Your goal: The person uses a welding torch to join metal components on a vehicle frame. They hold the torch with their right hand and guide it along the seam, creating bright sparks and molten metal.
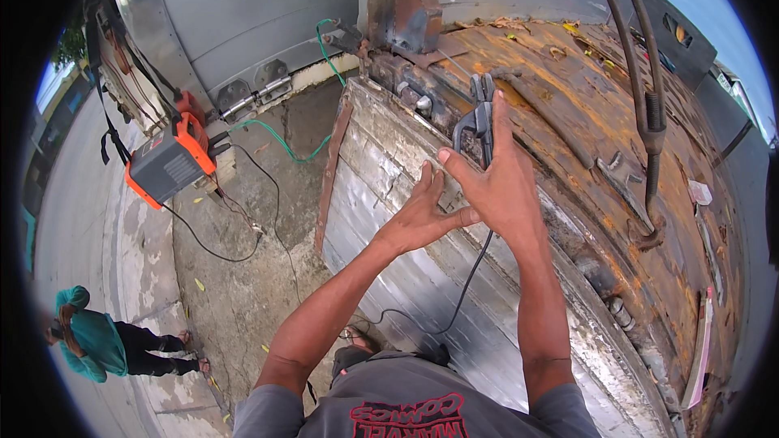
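My right hand point(505, 178) is around a dark welding electrode holder point(482, 126), its index finger stretched along the holder and its thumb standing apart; the other fingers are hidden. A thin welding rod point(454, 62) sticks out of the holder's jaws toward the far left. From under the hand a black cable point(468, 284) runs down across the metal side panel point(381, 247). My left hand point(426, 212) lies open at the panel's worn upper edge, fingers spread and thumb pointing at the right wrist. It holds nothing.
A rusty truck bed point(568, 105) with a loose metal bar point(548, 118) spreads to the right. A bent pipe frame point(649, 97) rises there. At the left stands an orange and grey welding machine point(172, 161) with a green cable point(284, 144). Another person point(101, 332) stands at lower left.
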`<action>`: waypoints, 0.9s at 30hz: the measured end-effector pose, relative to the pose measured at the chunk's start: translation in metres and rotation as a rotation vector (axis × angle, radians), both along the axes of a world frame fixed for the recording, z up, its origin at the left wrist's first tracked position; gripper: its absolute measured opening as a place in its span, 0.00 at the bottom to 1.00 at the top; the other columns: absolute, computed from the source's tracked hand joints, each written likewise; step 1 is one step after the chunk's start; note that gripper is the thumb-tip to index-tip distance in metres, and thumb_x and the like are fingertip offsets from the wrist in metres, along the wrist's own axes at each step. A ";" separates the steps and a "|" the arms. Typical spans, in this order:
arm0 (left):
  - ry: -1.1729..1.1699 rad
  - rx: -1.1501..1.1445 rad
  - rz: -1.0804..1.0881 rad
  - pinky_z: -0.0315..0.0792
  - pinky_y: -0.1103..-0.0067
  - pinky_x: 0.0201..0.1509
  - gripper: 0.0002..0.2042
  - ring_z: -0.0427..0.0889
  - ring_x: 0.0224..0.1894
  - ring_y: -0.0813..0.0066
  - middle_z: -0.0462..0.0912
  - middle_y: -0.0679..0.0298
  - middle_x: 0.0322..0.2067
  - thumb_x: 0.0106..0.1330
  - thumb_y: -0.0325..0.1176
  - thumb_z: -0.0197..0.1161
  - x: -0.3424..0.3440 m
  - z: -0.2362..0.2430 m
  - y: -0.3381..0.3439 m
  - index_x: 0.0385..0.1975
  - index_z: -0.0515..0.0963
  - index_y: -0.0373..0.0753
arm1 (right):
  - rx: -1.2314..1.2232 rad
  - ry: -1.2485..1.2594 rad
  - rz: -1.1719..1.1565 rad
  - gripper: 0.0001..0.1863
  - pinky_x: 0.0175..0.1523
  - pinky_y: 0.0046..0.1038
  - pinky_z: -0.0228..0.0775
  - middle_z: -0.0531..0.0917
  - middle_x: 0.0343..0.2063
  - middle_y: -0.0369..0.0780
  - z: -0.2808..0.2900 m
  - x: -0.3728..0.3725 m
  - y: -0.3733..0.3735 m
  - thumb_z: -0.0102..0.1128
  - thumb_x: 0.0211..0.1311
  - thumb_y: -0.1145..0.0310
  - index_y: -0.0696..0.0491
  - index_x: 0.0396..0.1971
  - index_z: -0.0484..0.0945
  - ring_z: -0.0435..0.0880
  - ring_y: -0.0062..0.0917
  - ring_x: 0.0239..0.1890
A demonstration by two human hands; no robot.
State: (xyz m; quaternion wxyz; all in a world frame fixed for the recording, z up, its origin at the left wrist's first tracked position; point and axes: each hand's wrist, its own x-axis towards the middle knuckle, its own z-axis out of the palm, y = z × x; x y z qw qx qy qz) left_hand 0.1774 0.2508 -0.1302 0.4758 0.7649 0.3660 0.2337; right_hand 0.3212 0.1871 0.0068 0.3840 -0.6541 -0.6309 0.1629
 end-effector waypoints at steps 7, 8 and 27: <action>0.046 0.006 -0.001 0.48 0.56 0.88 0.76 0.34 0.86 0.30 0.31 0.25 0.83 0.52 0.82 0.71 0.002 0.002 -0.001 0.86 0.39 0.30 | 0.081 -0.039 0.020 0.61 0.76 0.47 0.69 0.72 0.70 0.71 -0.012 0.002 -0.005 0.76 0.66 0.53 0.66 0.84 0.45 0.76 0.63 0.72; 0.034 -0.002 -0.010 0.48 0.56 0.88 0.76 0.34 0.86 0.31 0.31 0.25 0.83 0.52 0.82 0.72 0.002 0.001 0.000 0.86 0.40 0.29 | 0.081 -0.042 0.025 0.61 0.76 0.47 0.69 0.72 0.71 0.71 -0.012 0.001 -0.006 0.76 0.66 0.53 0.65 0.84 0.45 0.75 0.63 0.73; 0.122 0.133 -0.014 0.47 0.56 0.89 0.67 0.38 0.88 0.38 0.32 0.36 0.86 0.60 0.72 0.75 -0.012 -0.016 -0.001 0.87 0.44 0.36 | 0.066 -0.017 -0.066 0.61 0.59 0.38 0.79 0.89 0.53 0.53 -0.005 0.012 -0.002 0.78 0.63 0.44 0.53 0.87 0.51 0.91 0.37 0.53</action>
